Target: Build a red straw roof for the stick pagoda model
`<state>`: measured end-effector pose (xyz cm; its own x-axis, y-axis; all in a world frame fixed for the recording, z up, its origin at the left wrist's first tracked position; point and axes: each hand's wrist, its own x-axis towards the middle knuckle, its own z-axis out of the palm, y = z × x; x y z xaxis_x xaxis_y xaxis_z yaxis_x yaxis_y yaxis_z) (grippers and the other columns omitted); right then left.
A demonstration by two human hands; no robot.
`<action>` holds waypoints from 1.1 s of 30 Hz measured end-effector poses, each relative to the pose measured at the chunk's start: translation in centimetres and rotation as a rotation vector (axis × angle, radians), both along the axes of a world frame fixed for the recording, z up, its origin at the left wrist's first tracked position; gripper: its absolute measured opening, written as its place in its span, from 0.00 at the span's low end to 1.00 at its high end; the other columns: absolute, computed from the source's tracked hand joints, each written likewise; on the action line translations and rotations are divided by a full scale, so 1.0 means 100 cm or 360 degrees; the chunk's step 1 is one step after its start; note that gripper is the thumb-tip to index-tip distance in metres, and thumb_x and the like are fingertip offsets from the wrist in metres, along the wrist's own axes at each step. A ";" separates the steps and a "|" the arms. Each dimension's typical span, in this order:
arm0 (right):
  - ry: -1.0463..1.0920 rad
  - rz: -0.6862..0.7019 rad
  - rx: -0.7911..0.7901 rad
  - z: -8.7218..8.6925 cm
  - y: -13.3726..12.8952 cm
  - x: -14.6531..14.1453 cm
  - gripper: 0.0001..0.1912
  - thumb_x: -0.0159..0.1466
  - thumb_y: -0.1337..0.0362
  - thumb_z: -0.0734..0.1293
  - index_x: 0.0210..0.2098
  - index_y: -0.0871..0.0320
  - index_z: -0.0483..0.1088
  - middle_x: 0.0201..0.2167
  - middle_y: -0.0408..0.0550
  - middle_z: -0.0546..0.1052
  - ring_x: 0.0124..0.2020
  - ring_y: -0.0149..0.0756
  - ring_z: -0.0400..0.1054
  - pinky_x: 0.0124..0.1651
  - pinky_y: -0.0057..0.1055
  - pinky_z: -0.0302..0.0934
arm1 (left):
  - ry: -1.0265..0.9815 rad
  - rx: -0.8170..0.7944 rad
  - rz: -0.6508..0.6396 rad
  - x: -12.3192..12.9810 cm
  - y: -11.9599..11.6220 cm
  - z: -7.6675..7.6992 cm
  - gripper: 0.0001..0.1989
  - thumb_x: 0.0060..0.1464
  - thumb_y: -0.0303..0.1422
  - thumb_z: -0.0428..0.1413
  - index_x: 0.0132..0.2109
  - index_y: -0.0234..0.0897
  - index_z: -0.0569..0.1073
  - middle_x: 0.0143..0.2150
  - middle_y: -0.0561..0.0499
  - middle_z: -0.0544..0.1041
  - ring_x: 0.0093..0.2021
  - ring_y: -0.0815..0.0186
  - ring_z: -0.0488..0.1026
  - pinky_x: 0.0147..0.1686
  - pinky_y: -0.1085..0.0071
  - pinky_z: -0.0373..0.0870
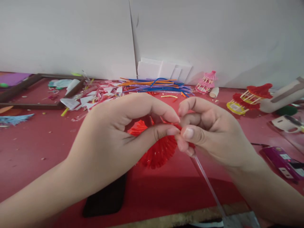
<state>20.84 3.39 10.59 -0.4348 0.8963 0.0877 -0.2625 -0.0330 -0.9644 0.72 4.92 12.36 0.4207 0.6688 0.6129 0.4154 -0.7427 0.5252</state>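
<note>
My left hand (133, 126) is closed, its thumb and forefinger pinching at the edge of a red pleated, fan-like plastic piece (159, 153). The glossy folds spread out behind and below those fingers. My right hand (209, 133) meets the left fingertips from the other side, its thumb pressed against its fingers at a small bit of red. From beneath the right fingers a thin clear plastic strip (206, 179) slants down toward the table's front edge. The fingers cover the exact spot where the pieces meet.
Behind lie blue, orange and purple sticks (156, 85) and a heap of scraps (102, 91). Small tiered models, pink (206, 82) and red-yellow (251, 98), stand right, near a mug (286, 123) and a purple device (283, 161). A black flat object (106, 198) lies below my left wrist.
</note>
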 end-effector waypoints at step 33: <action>-0.1367 -0.0417 0.1934 0.012 0.004 0.028 0.10 0.71 0.68 0.66 0.36 0.49 0.77 0.34 0.36 0.85 0.33 0.29 0.80 0.37 0.26 0.74 | 0.0318 0.0490 0.0008 -0.005 0.008 -0.007 0.11 0.61 0.24 0.54 0.38 0.46 0.76 0.45 0.50 0.70 0.45 0.63 0.73 0.41 0.68 0.74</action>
<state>23.62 3.81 11.81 -0.5818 0.5257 0.6207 0.5067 0.8312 -0.2290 0.23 5.71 11.62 0.5499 0.4682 0.6917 0.4913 -0.8510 0.1855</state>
